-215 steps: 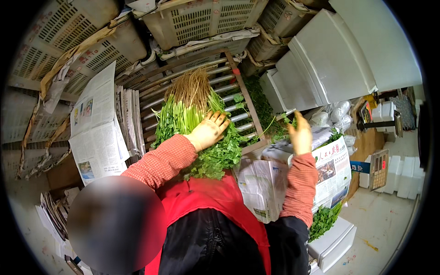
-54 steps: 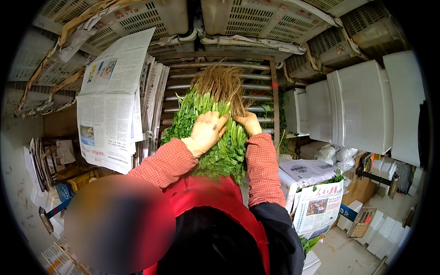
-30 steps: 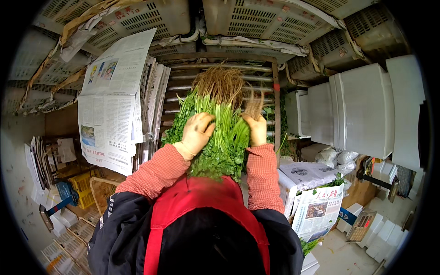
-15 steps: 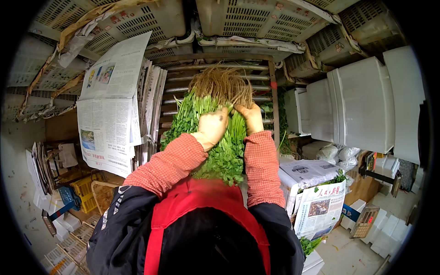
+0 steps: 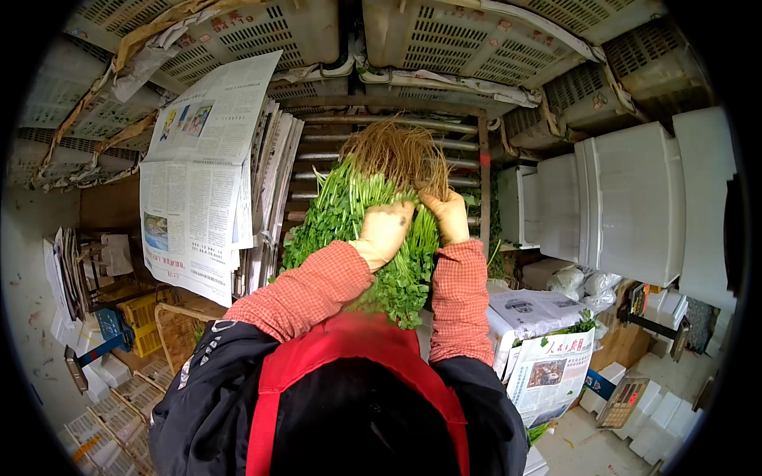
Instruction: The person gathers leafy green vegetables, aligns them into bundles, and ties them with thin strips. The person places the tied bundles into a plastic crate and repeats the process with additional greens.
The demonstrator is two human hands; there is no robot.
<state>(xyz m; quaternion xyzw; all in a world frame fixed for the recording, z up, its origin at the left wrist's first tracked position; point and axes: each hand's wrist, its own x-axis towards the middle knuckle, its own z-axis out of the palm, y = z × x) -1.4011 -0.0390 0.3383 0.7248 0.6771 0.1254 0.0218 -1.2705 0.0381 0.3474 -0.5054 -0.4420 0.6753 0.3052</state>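
A thick bunch of coriander [image 5: 319, 218] lies on a slatted metal rack [image 5: 316, 147] in front of me. Its long brown roots [image 5: 394, 153] point away from me and its leaves spread toward my red apron. My left hand [image 5: 386, 232], in a pale yellow glove, is closed among the stems just below the roots. Close to its right, my gloved right hand [image 5: 449, 217] has its fingers closed at the root end of the stems. The fingertips of both hands are partly hidden by the greens.
Folded newspapers [image 5: 194, 178] stand stacked left of the rack. Slotted plastic crates [image 5: 274, 36] line the far side. White foam boxes [image 5: 631, 198] are piled at right. Nearer on the right, a newspaper-covered box [image 5: 548, 373] holds more greens. A wicker basket [image 5: 178, 333] sits lower left.
The surroundings at the far side have slid slightly right and down in the view. Both hands keep their hold at nearly the same spot on the coriander.
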